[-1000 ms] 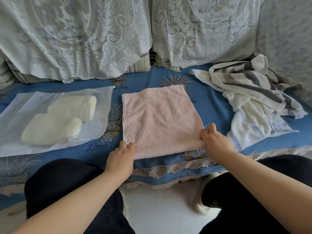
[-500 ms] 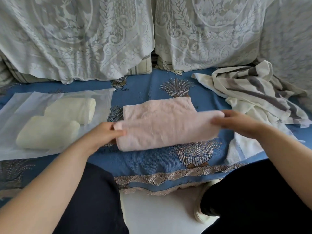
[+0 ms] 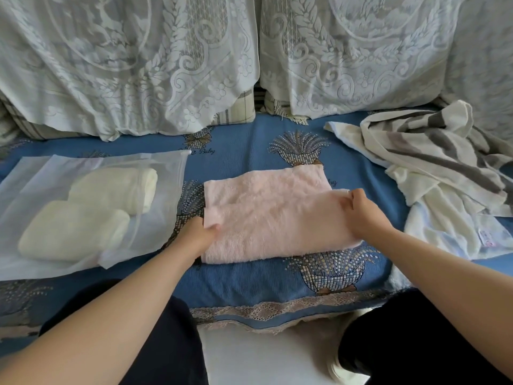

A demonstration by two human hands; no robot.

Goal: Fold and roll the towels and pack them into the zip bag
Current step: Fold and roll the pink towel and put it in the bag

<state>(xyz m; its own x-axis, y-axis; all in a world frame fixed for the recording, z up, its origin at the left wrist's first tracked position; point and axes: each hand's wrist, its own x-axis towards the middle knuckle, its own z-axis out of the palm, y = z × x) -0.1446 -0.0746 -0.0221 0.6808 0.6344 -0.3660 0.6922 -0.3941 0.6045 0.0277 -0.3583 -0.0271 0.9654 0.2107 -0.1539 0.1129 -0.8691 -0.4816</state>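
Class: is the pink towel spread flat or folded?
Folded: the pink towel has its near half laid over the far half, both hands at the fold.

L hand [image 3: 198, 234] & R hand [image 3: 361, 215] pinch folded pink towel [image 3: 277, 218] corners; zip bag [image 3: 91, 209] left w/ 2 rolls.

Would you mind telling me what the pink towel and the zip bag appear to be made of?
Pink towel: seemingly cotton terry, matte, with a fuzzy looped pile. Zip bag: likely thin frosted plastic or fine mesh, semi-transparent; the rolled cream towels show through it.
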